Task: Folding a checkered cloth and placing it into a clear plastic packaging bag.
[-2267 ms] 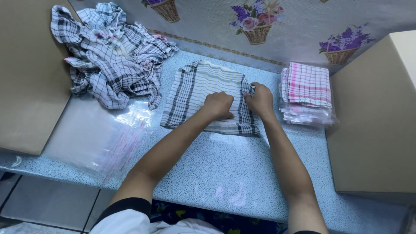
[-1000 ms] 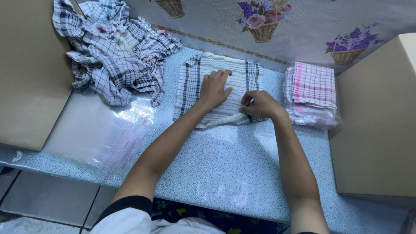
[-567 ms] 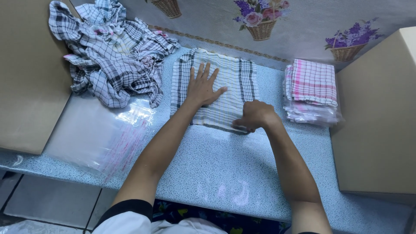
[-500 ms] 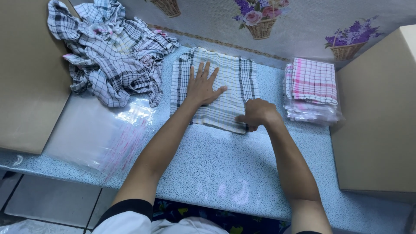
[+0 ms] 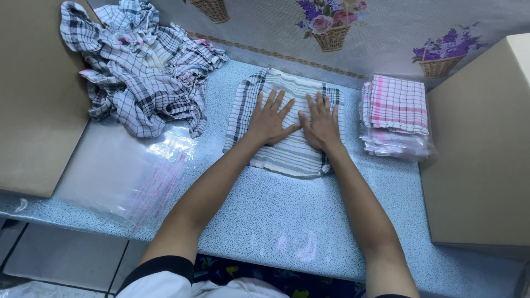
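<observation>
Folded cloth [image 5: 287, 149]: cream ground, thin pale stripes, dark grey bands crossing near edges. Left of folded cloth, crumpled heap [image 5: 141, 66]: black-and-white check, pink touches. Right of folded cloth, packed stack [image 5: 395, 107]: pink-and-white check. Bench [image 5: 287, 221]: pale blue, fine speckle. Plastic bags [image 5: 130, 171]: clear, pink-red strip. Wall covering [image 5: 381, 27] behind folded cloth: pale, tan baskets, purple and pink flowers. Cardboard boxes [image 5: 480, 154]: plain tan.

Left hand [image 5: 270, 118], right hand [image 5: 320, 124] flat on folded checked cloth [image 5: 290, 157].
</observation>
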